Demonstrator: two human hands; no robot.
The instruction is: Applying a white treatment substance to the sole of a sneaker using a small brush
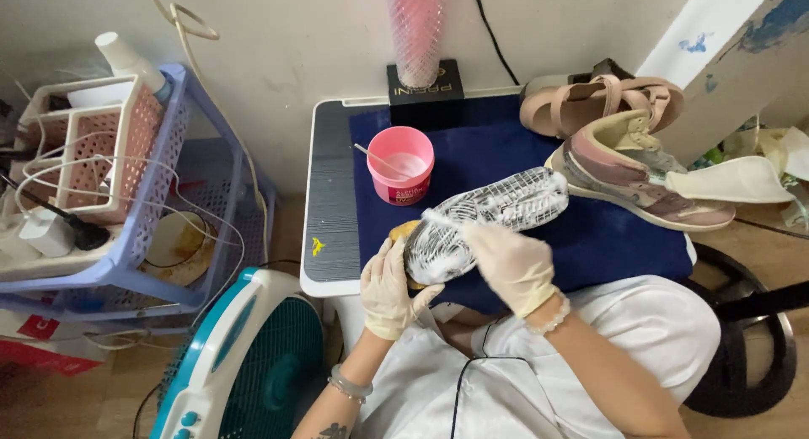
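Sneaker [484,220] lay sole-up just beside the pink tub [401,165]; your left hand [389,289] gripped its heel while your right hand [511,262], closed on something small, scrubbed foam.

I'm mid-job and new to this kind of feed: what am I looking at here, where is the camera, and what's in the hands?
There is no machine here: a person works with two gloved hands, and the single camera sits on their head, looking down. The left hand holds a shoe turned sole up, the sole covered in white foam. The right hand rests on the sole and appears to press a brush against it. Below lies a small table with a dark blue mat. On it stand a pink tub with a stick in it, a second shoe, and a pair of sandals. A basket cart and a fan stand to the left.
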